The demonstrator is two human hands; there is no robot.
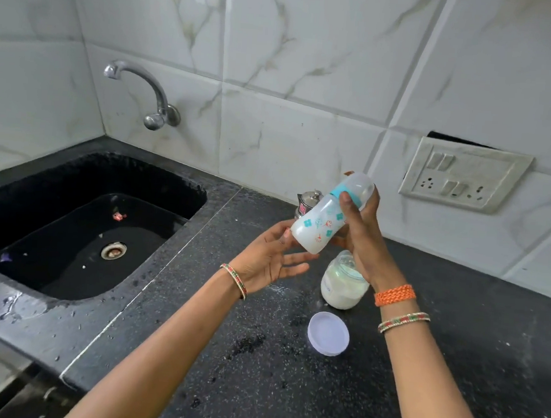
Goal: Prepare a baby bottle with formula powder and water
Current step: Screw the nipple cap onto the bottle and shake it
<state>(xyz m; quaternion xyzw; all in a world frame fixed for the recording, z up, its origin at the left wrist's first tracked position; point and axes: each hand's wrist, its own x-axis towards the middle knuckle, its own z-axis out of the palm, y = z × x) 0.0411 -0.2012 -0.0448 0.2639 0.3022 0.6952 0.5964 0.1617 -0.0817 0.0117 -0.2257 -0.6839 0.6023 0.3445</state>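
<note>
I see the bottle (324,220) held up in the air above the counter (452,368), tilted so its capped, teal-ringed top points up toward the back wall and its base points down toward the sink side. It looks milky white inside, though I cannot tell how full it is. My right hand (363,234) grasps it around the neck, thumb lying across the front just below the teal ring, fingers wrapped behind. My left hand (269,257) is just below and beside the bottle's base, palm turned up, fingers spread and released; the fingertips are at the base, but I cannot tell whether they actually touch it.

Directly under my right wrist stands the jar (340,283), lid off, with white powder filling its lower part. Its lid (328,333) lies flat on the counter just nearer the front edge than the jar, apart from it. White powder specks dust the counter around both.

Behind the bottle, near the back wall, a small steel pot (305,201) stands partly hidden. The sink (17,288) is set into the counter's left end and holds dark water with a few bits of debris; the tap (139,88) juts from the wall above it
</note>
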